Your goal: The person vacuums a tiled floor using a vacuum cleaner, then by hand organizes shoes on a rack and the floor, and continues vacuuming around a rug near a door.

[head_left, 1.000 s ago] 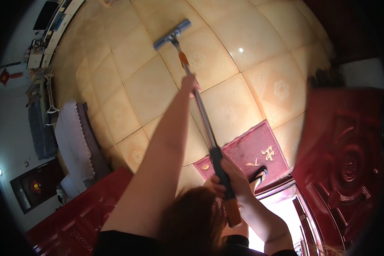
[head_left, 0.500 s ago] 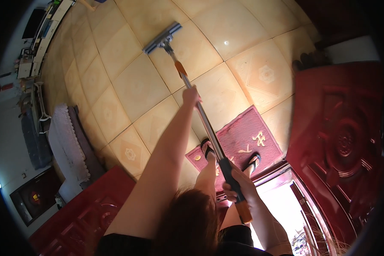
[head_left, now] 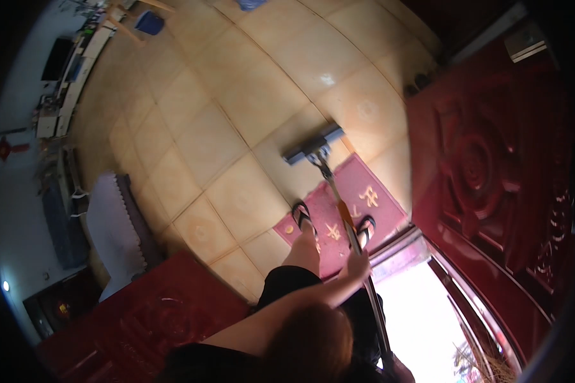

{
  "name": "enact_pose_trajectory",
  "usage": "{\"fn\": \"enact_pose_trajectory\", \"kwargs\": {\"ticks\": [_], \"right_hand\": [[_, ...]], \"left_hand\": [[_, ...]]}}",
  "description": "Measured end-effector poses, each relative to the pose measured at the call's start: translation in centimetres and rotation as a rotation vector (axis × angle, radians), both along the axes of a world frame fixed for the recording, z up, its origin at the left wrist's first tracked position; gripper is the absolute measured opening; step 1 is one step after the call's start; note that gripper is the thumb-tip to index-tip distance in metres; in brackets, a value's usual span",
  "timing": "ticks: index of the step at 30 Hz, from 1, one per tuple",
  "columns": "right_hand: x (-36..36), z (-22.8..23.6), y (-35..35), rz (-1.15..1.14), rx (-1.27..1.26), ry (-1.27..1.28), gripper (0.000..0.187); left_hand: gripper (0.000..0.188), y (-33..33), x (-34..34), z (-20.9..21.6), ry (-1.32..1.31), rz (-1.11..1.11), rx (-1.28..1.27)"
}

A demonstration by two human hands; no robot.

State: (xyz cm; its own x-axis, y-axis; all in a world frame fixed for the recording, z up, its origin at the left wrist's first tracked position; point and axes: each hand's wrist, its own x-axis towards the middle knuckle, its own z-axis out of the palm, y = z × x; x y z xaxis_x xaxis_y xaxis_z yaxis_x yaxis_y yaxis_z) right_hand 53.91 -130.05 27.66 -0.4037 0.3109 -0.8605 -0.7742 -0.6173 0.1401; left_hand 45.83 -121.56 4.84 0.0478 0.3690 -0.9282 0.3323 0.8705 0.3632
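A sponge mop point(head_left: 361, 255) with a wide, dark grey head, an orange collar and a metal pole slants across the middle. Its head rests on the tiles just beyond the far edge of the red doormat. My left hand point(head_left: 356, 265) is wrapped round the pole below the orange collar. Down at the lower edge my right hand point(head_left: 400, 371) closes on the dark grip; it is dim and partly hidden. I stand in black flip-flops on the red doormat point(head_left: 342, 246), and the pole passes close beside my right foot.
Dark red door leaves point(head_left: 492, 166) stand at the right and the lower left, with a bright doorway point(head_left: 421, 313) behind me. A covered seat point(head_left: 118, 223) is at the left. Farther off are a blue bucket point(head_left: 149, 23), wooden legs, and dark shoes point(head_left: 421, 80) by the door.
The mop head has been drawn back toward me and to the right, from the far tiles to the mat's edge. Both hands have come back with the pole, and my view has shifted.
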Motion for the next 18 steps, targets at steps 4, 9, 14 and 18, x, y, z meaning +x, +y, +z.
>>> {"fn": "enact_pose_trajectory", "kwargs": {"ticks": [4, 9, 14, 18], "right_hand": [[0.5, -0.8, 0.8, 0.026, -0.007, -0.072, 0.04], [0.3, -3.3, 4.6, 0.083, -0.007, -0.085, 0.039], [1.2, -6.3, 7.3, 0.081, 0.008, -0.112, 0.039], [4.5, -12.7, 10.7, -0.021, 0.018, 0.095, 0.039]], "left_hand": [[0.032, 2.2, 1.5, 6.5, -0.036, -0.053, 0.023], [0.023, 9.3, 2.7, -1.9, 0.128, 0.004, 0.131], [0.015, 19.6, 3.2, -12.1, 0.348, -0.831, 0.579], [0.005, 29.9, 3.3, -13.8, 0.479, -0.828, 0.809]]}}
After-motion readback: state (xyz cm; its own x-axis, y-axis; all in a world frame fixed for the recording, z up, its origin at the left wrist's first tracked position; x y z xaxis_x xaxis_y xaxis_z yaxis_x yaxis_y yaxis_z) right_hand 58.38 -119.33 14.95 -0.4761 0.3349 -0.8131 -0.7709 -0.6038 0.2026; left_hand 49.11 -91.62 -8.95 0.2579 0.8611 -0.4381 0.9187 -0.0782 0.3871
